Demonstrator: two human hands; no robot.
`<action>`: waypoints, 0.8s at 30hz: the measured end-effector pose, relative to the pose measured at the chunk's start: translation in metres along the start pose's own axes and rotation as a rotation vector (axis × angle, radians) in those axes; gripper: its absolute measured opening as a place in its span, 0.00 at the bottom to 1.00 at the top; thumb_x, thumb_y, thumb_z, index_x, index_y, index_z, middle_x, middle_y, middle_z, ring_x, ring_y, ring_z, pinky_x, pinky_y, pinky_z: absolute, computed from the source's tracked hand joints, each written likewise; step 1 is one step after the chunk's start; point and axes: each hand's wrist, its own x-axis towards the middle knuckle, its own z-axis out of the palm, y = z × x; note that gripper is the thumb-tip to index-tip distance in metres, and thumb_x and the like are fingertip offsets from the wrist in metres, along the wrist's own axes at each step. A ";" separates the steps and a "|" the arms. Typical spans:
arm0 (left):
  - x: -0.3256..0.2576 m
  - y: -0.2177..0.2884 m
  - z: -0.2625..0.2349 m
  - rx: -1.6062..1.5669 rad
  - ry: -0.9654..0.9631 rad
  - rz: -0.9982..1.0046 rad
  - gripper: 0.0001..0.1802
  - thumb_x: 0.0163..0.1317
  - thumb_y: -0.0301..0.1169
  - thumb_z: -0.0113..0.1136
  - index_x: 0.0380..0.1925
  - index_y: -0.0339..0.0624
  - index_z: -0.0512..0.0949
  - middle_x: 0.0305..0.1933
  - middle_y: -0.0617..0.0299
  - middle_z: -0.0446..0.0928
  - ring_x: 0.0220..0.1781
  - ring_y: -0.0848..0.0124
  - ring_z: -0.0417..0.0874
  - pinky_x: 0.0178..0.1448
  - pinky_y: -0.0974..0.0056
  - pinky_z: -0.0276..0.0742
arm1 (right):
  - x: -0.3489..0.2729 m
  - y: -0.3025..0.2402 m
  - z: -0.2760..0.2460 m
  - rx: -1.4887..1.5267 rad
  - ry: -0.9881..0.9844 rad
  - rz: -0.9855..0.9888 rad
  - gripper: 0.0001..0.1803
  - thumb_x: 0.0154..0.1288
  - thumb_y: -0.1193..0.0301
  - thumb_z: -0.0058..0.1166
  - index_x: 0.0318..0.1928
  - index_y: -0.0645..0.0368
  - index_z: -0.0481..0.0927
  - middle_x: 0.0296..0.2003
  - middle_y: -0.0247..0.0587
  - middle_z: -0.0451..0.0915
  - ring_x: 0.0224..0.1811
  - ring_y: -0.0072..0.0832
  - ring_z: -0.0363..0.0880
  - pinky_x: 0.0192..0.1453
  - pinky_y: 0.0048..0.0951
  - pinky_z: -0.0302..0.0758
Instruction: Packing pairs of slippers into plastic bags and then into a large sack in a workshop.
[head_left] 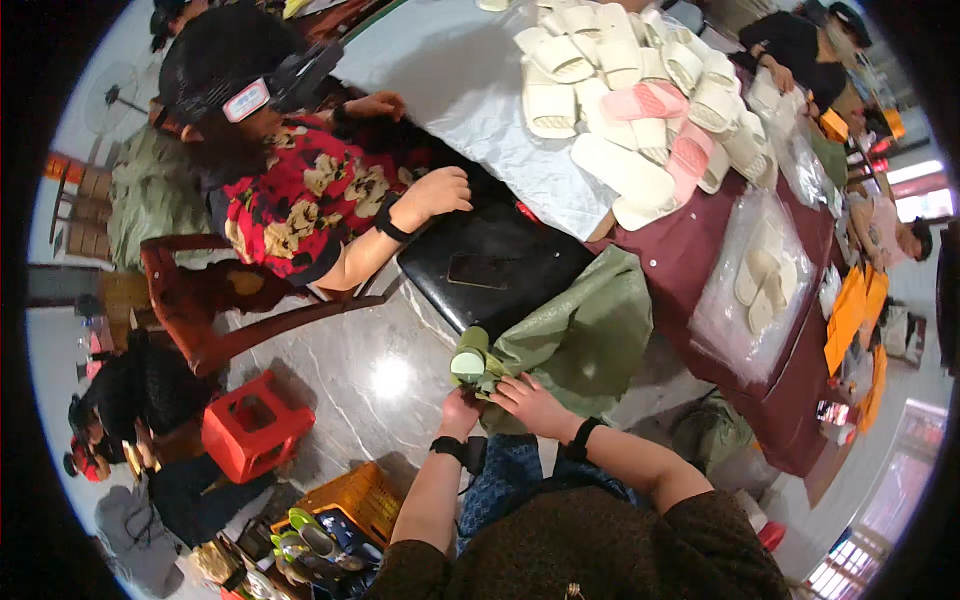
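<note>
Close in front of my body, my right hand [532, 405] grips the edge of a green woven sack [585, 320], its fingers bent over the material. The sack spreads away to the far right, against a black padded seat. My left hand [460, 413] is closed beside it at the gathered end of the sack; what its fingers hold is partly hidden. Just beyond both hands, a green item [468, 358] with a pale green face, shaped like a slipper end, sticks up at the sack's edge.
A phone lies on the black seat [500, 255]. Cream and pink slippers [620, 90] are heaped on the table [430, 60]; a bagged pair [765, 285] lies on maroon cloth. A person in a floral shirt [300, 200] sits left. A red stool [257, 425] and orange crate [365, 500] stand lower left.
</note>
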 end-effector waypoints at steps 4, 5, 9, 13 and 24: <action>-0.010 0.027 -0.011 -0.840 0.618 -0.389 0.28 0.70 0.45 0.47 0.64 0.41 0.64 0.60 0.49 0.69 0.60 0.51 0.71 0.62 0.46 0.74 | -0.018 -0.019 -0.003 0.042 -0.039 0.096 0.37 0.56 0.78 0.51 0.69 0.55 0.64 0.71 0.42 0.61 0.75 0.39 0.56 0.73 0.49 0.58; 0.006 0.064 0.022 -0.825 0.562 -0.485 0.31 0.69 0.50 0.49 0.64 0.43 0.64 0.60 0.50 0.69 0.61 0.52 0.72 0.61 0.46 0.75 | -0.039 -0.007 -0.002 0.024 -0.031 0.179 0.37 0.56 0.78 0.51 0.69 0.55 0.64 0.71 0.42 0.61 0.75 0.39 0.56 0.73 0.49 0.58; -0.005 0.092 -0.002 -0.575 0.192 -0.393 0.33 0.68 0.54 0.55 0.65 0.48 0.65 0.63 0.53 0.70 0.61 0.53 0.74 0.59 0.47 0.77 | -0.032 -0.023 0.019 0.102 -0.009 0.191 0.36 0.58 0.77 0.51 0.70 0.56 0.63 0.71 0.42 0.62 0.73 0.42 0.58 0.72 0.50 0.60; -0.017 0.088 -0.019 -0.537 0.171 -0.268 0.30 0.71 0.45 0.56 0.68 0.49 0.61 0.68 0.55 0.66 0.68 0.55 0.69 0.67 0.44 0.70 | -0.018 -0.028 0.044 0.088 0.025 0.208 0.37 0.54 0.77 0.52 0.68 0.58 0.65 0.70 0.43 0.64 0.71 0.41 0.63 0.69 0.45 0.62; 0.016 0.030 0.056 0.962 0.287 -0.206 0.31 0.66 0.30 0.54 0.68 0.37 0.59 0.62 0.52 0.72 0.63 0.56 0.74 0.65 0.59 0.72 | -0.050 0.004 0.030 0.169 0.209 0.328 0.33 0.55 0.75 0.55 0.64 0.59 0.70 0.64 0.52 0.68 0.61 0.50 0.70 0.61 0.46 0.70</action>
